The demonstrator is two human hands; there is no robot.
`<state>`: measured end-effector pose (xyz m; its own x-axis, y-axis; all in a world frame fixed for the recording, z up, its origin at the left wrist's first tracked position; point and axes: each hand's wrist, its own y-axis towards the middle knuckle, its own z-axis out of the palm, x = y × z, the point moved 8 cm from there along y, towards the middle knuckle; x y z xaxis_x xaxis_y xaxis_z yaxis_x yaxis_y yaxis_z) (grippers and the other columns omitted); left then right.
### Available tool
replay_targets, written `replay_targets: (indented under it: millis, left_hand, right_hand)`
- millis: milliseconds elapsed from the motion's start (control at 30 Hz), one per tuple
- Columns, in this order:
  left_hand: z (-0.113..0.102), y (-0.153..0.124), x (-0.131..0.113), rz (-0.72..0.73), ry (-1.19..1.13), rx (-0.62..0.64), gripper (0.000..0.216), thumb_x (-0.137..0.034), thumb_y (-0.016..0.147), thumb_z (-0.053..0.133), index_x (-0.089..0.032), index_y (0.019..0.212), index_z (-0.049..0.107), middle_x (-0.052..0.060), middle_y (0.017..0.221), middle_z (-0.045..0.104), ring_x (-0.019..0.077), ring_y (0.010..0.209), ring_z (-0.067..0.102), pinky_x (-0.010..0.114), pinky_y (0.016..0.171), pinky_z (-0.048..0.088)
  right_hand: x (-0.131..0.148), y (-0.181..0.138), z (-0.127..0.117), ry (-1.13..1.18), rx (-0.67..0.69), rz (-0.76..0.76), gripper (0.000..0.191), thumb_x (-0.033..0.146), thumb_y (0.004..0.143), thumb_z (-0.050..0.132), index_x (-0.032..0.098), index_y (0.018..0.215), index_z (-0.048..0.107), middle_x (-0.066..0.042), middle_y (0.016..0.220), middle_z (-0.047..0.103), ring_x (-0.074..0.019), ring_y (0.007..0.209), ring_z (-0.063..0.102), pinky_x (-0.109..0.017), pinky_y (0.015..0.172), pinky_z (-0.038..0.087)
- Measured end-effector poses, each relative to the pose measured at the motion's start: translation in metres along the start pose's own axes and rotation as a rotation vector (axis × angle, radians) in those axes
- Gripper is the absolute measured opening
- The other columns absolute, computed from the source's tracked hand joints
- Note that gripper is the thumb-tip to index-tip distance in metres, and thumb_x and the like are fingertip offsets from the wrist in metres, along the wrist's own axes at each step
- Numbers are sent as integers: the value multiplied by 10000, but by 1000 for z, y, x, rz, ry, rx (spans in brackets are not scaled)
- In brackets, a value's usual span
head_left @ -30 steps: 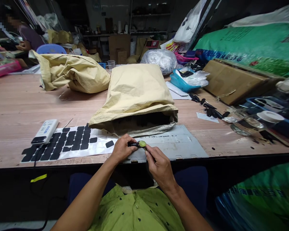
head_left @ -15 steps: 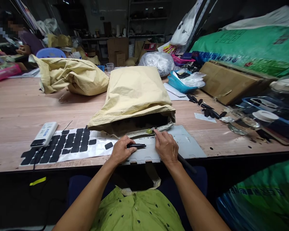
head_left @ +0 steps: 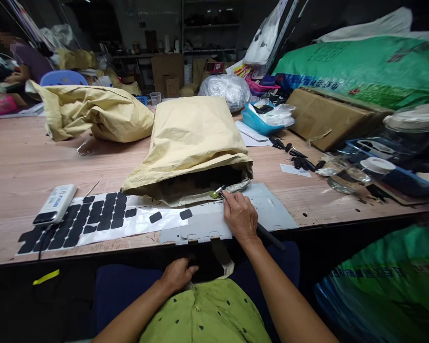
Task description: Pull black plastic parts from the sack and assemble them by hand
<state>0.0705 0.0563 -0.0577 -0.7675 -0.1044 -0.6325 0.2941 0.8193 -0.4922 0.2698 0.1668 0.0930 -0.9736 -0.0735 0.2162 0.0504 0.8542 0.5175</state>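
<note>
My right hand (head_left: 240, 214) is closed around the dark handle of a small hammer (head_left: 271, 237), which has a yellow-green and metal head. The head rests by the mouth of a cream cloth sack (head_left: 196, 128), over a grey board (head_left: 271, 209). Below the table edge, my left hand (head_left: 178, 275) is over my lap with its fingers curled; what it holds, if anything, is lost in shadow. Left of the board lies a white sheet with rows of black rounded squares (head_left: 107, 209). One loose black square (head_left: 186, 214) sits near the sheet's right end.
A white device with a cable (head_left: 55, 205) stands on the sheet's left part. Another cream sack (head_left: 103, 114) lies behind. To the right are black parts (head_left: 303, 163), a blue basket (head_left: 262, 120), a cardboard box (head_left: 332, 116) and a clear jar (head_left: 413, 124). A person (head_left: 28, 59) sits far left.
My left hand has drawn back from the board to below the table edge, and the slim black pieces it held are gone from the board. My right hand keeps the hammer in place.
</note>
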Motion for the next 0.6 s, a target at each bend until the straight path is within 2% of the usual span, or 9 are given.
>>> replay_targets:
  millis: [67, 167, 233, 300, 333, 400, 467, 567, 600]
  left_hand:
    - [6, 9, 21, -121, 23, 14, 371, -309, 872, 577, -285, 1237, 639, 84, 1204, 690, 304, 1138, 635, 410, 955, 485]
    - [0, 4, 7, -83, 102, 73, 439, -286, 835, 626, -284, 1274, 628, 89, 1248, 677, 317, 1200, 605, 432, 997, 470]
    - [-8, -12, -29, 76, 169, 206, 397, -278, 795, 679, -243, 1190, 691, 108, 1170, 712, 321, 1115, 648, 420, 945, 502]
    - [-20, -34, -77, 323, 164, 408, 249, -283, 787, 705, -237, 1026, 758, 78, 998, 757, 270, 931, 701, 348, 832, 536]
    - [-32, -45, -101, 433, 86, 499, 247, -333, 796, 715, -246, 1024, 757, 53, 944, 762, 230, 852, 704, 300, 765, 539]
    - [-71, -50, -137, 539, -118, 532, 278, -394, 856, 661, -225, 1062, 742, 41, 947, 754, 183, 816, 696, 240, 703, 528]
    - [-127, -27, -149, 527, -182, 278, 270, -393, 903, 591, -194, 998, 745, 39, 902, 745, 168, 781, 683, 245, 704, 526]
    - [-220, 18, -127, 307, -46, -426, 213, -301, 882, 582, -170, 923, 744, 67, 873, 736, 206, 808, 679, 292, 727, 523]
    - [-240, 29, -115, 211, 5, -588, 195, -274, 866, 587, -164, 895, 745, 83, 847, 733, 233, 826, 682, 315, 743, 522]
  right_hand:
    - [0, 0, 0, -1, 6, 4, 323, 199, 927, 500, 235, 1196, 676, -50, 901, 637, -181, 798, 479, -298, 686, 320]
    - [0, 0, 0, -2, 5, 3, 318, 198, 927, 507, 240, 1192, 678, -47, 895, 635, -179, 794, 472, -299, 689, 318]
    - [0, 0, 0, -6, -1, -1, 315, 198, 926, 508, 238, 1187, 679, -46, 888, 633, -179, 788, 468, -303, 689, 317]
    - [0, 0, 0, -10, -7, -8, 313, 201, 926, 506, 235, 1185, 679, -48, 885, 633, -179, 785, 466, -306, 688, 315]
    - [0, 0, 0, -11, -8, -10, 313, 204, 926, 505, 233, 1184, 679, -50, 885, 633, -180, 785, 466, -308, 687, 315]
    - [0, 0, 0, -15, -6, -10, 311, 208, 927, 503, 232, 1183, 679, -50, 888, 635, -181, 787, 468, -309, 686, 314]
    - [0, 0, 1, -18, -2, -10, 313, 205, 927, 502, 231, 1184, 679, -49, 887, 633, -182, 788, 466, -310, 686, 314]
    - [0, 0, 1, -8, 0, -12, 316, 199, 922, 505, 232, 1185, 676, -50, 883, 628, -184, 787, 462, -313, 689, 318]
    - [0, 0, 1, -3, -1, -12, 315, 200, 921, 505, 232, 1185, 675, -52, 883, 627, -184, 788, 463, -313, 691, 321]
